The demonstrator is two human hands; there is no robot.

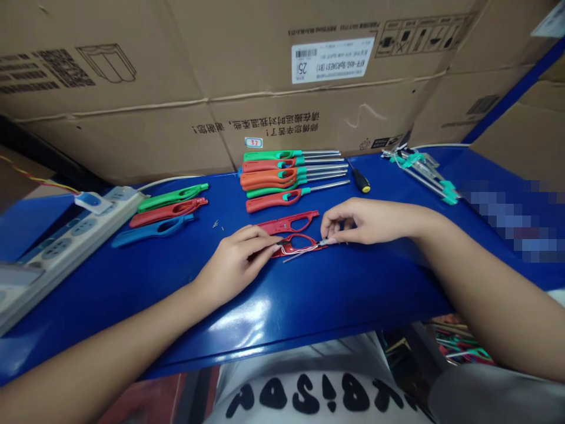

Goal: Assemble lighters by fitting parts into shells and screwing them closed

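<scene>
Flattened cardboard boxes (273, 76) wall off the far side; below them runs the blue worktop (309, 294), glossy and bare along its near edge; at far left lies a grey power strip (66, 235), angled toward the near left corner; at centre far sits a stack of finished lighters (286, 174) in green, orange and red, their metal tubes pointing right; left of them lie three empty shells (168, 215), green, red and blue; at far right, a loose bundle of teal-tipped metal tubes (424, 171); beside the stack, a small screwdriver (359, 179) with a yellow-and-black handle; nearer, a spare red shell half (289, 222) lies just beyond the work in hand; that work, the red lighter shell (298, 243), rests flat at the worktop's centre, long axis running left to right, between the two hands; the left hand (238, 265) pinches its left end with narrowed fingertips; the right hand (366, 221) closes thumb and forefinger on the right end, where thin white wires (304, 252) trail out; both hands touch it, each equally close
</scene>
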